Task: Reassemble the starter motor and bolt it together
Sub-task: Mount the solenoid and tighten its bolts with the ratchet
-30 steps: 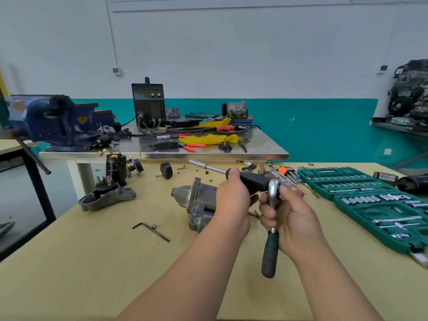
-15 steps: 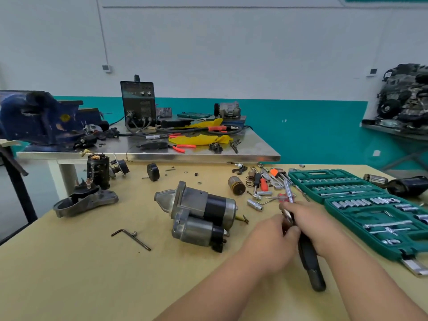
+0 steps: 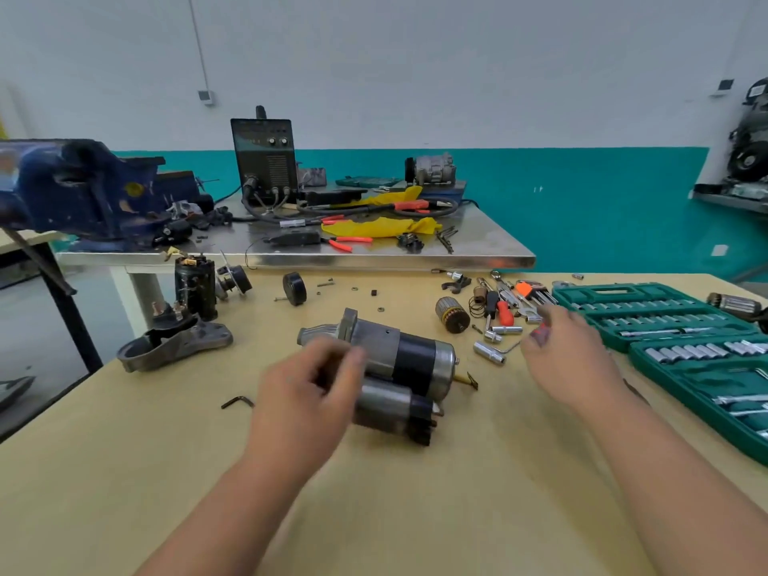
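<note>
The starter motor (image 3: 415, 355), grey with a black band and its solenoid alongside, lies on its side in the middle of the wooden bench (image 3: 124, 471). My left hand (image 3: 307, 392) is blurred over the motor's nose end, fingers loosely curled and holding nothing. My right hand (image 3: 569, 359) is also blurred, reaching over the loose tools to the right of the motor, and I see nothing gripped in it. A dark strip (image 3: 636, 390) shows under my right forearm, possibly the ratchet handle. Loose sockets (image 3: 490, 352) lie between the motor and my right hand.
An open green socket set (image 3: 665, 322) fills the right side. A small armature (image 3: 452, 314), screwdrivers and hex keys sit behind the sockets. A second motor housing (image 3: 174, 347) stands at left, a hex key (image 3: 237, 402) near it. Beyond is a steel table (image 3: 478, 251) with a blue vise (image 3: 83, 189).
Both hands held the ratchet and came down to the right of the motor. Now neither holds it; my left hand has swung left to the motor and my right toward the loose tools.
</note>
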A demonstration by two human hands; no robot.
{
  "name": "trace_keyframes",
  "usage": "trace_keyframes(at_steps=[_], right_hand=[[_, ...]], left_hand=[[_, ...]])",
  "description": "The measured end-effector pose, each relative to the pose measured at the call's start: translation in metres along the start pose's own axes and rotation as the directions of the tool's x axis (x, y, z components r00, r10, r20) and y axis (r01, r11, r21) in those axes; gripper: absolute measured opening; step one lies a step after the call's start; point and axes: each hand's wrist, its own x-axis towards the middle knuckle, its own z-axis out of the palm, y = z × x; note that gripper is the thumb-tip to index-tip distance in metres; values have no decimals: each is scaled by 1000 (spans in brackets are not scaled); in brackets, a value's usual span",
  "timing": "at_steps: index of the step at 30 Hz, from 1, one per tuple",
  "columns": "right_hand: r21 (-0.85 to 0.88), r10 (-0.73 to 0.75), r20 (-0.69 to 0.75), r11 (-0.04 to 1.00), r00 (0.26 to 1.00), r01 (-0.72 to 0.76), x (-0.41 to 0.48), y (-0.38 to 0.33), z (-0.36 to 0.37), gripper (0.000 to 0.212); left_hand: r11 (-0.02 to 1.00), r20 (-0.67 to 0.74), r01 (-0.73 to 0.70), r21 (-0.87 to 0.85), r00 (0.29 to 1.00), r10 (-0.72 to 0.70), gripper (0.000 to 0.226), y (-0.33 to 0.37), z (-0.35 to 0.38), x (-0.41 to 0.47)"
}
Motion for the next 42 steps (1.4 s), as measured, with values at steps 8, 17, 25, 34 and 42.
trace_keyframes(at_steps=[8,17,25,34,42], right_hand=[[2,-165,96,986,982,165,-29,-16,14,54],[3,-100,214,995,972,101,-39,1,15,46],[16,-85,242,996,967,83,-40,8,13,42],[131,-67,210,991,975,40,-47,12,10,38],[442,93,-43,895,995,-64,-53,31,-4,27]], left_hand=[[561,218,146,815,820,-529,34,-109,-43,31],[476,342,-33,879,739,-580,20,-81,-32,40],[663,517,-94,743,709,-479,11,-19,-34,-12],[868,712,-199,454,668,-219,12,53,48,-53],[913,389,392,112,828,-404,16,81,177,-21]])
